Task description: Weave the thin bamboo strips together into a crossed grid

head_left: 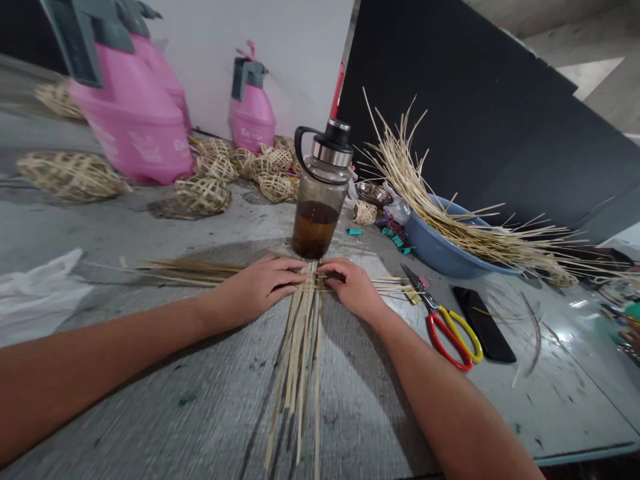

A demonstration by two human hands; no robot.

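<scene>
On the grey table in front of me, a flat weave of thin bamboo strips (300, 333) crosses in the middle, with loose ends running toward me and out to both sides. My left hand (267, 283) lies over the left side of the crossing, fingers stretched and slightly apart, tips on the strips; its thumb is hidden. My right hand (353, 287) is at the right side of the crossing, its fingers curled and closed on the strips at the edge. Just behind both hands stands a clear bottle (320, 190) of brown liquid with a black lid.
Scissors (453, 330) with red and yellow handles and a black phone (484, 327) lie to the right. A blue basin (435, 250) holds a bundle of strips (450, 223). Pink spray bottles (135, 113) and several woven balls (203, 195) stand at the back left.
</scene>
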